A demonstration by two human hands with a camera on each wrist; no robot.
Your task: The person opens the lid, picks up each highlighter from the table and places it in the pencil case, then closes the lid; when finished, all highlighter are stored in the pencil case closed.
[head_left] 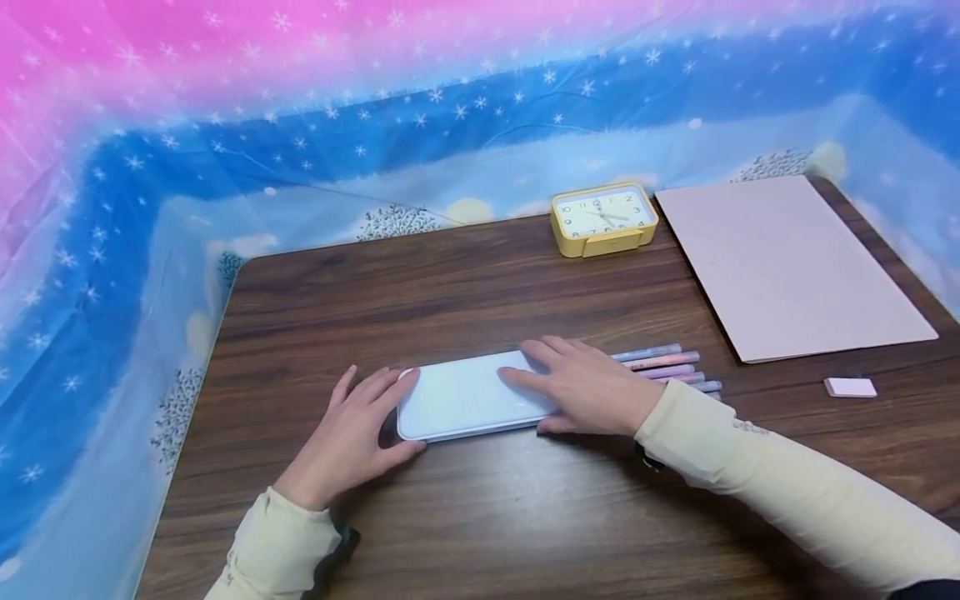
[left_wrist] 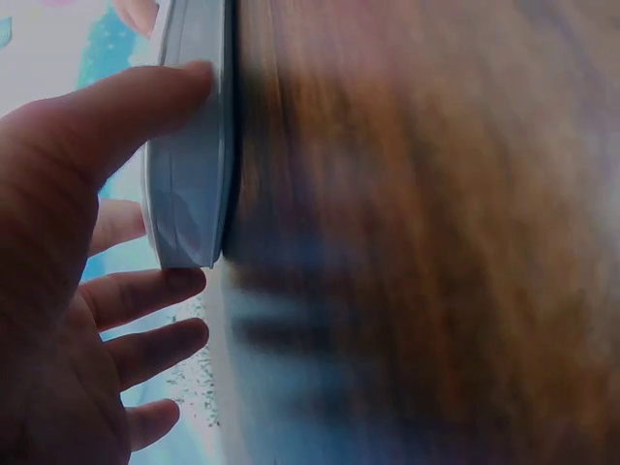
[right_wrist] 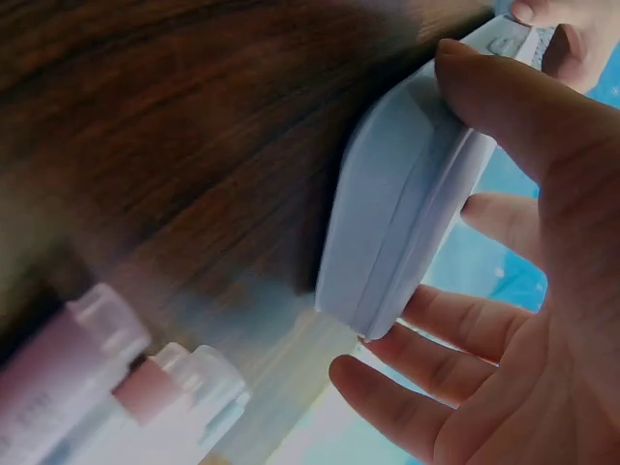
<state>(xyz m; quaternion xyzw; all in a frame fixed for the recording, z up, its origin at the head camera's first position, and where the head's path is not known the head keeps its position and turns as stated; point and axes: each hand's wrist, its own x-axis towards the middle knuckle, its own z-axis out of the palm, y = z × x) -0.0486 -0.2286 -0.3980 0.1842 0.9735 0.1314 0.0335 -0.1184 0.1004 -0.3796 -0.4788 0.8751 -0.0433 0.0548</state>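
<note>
A flat, white pencil case point(head_left: 465, 400) with rounded corners lies on the brown table, its lid down. My left hand point(head_left: 352, 433) holds its left end, with the thumb on the near side and the index finger at the top corner. My right hand point(head_left: 585, 383) grips the right end, thumb against the near side and the other fingers over the top and far edge. In the left wrist view the case's side wall point(left_wrist: 189, 184) shows under the thumb. Several pens point(head_left: 667, 371) lie just right of the case, partly hidden by my right wrist.
A yellow clock point(head_left: 603, 221) stands at the back of the table point(head_left: 337, 300). To its right lies a large pale pink board point(head_left: 795, 267). A small pale eraser-like block point(head_left: 850, 387) sits near the right side. Snowflake-patterned cloth point(head_left: 375, 108) hangs behind the table.
</note>
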